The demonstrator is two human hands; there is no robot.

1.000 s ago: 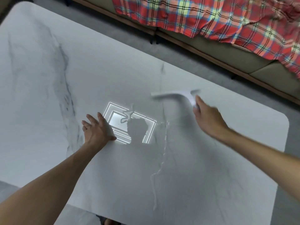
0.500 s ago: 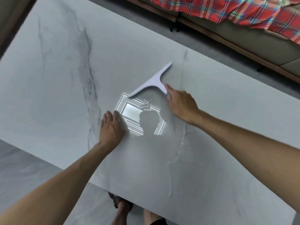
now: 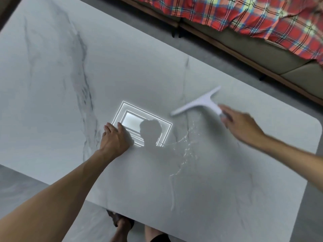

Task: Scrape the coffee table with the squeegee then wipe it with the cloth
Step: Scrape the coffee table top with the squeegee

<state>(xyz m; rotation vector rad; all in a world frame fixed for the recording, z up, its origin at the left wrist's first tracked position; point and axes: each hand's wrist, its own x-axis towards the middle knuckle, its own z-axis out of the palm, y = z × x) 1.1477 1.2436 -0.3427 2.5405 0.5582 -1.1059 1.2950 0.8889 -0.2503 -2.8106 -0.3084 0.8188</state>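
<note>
The right hand (image 3: pixel 242 127) grips the squeegee (image 3: pixel 199 104) by its handle, fingers apparently curled round it (the hand is blurred). The white blade sits over the far right part of the table (image 3: pixel 70 95). Just nearer glisten water streaks (image 3: pixel 187 151). The left hand (image 3: pixel 114 141) rests flat mid-table, fingers straight.

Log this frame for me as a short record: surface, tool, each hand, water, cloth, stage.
surface: marble-look coffee table with a ceiling-light reflection
tool: white squeegee, blurred; blade contact unclear
right: right hand grips the squeegee handle
left: left hand flat on the table, fingers straight
water: thin streaks between the hands
cloth: not in view
stage: scraping; wiping not begun
</note>
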